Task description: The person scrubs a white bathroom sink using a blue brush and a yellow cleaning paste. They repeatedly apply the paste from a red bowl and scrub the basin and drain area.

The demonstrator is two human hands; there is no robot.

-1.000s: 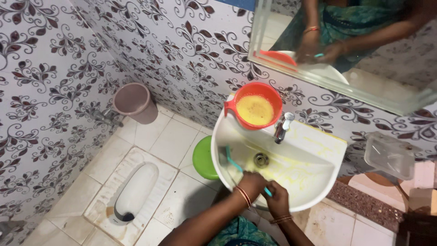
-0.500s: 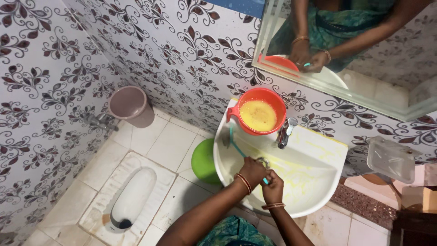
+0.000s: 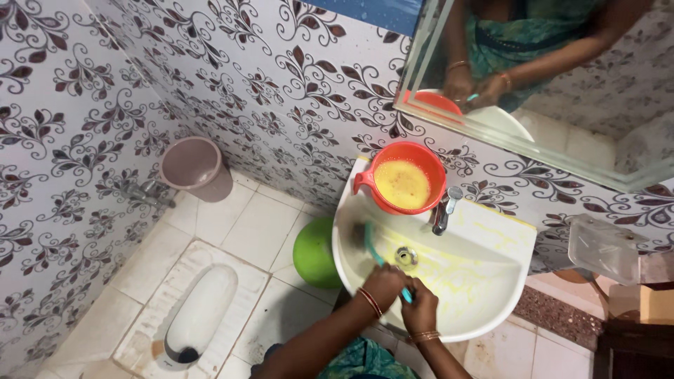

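A white wash basin [image 3: 491, 231] hangs on the patterned wall, its bowl streaked with yellow liquid. My left hand [image 3: 382, 284] and my right hand [image 3: 420, 309] are both closed around the teal handle of a long brush [image 3: 374, 249]. The brush's dark head rests against the basin's left inner wall. An orange mug [image 3: 407, 184] holding yellow liquid sits on the basin's back rim, left of the metal tap [image 3: 445, 208]. The drain [image 3: 405, 255] lies just beyond my hands.
A mirror [image 3: 562, 91] above the basin reflects my arms. A green ball-shaped object [image 3: 314, 254] sits under the basin. A squat toilet [image 3: 196, 312] is set in the tiled floor, a mauve bucket [image 3: 193, 167] beside a wall tap. A clear plastic box [image 3: 604, 245] stands at right.
My hands have slid with the brush from the basin's front rim toward its left side. The camera view has shifted slightly.
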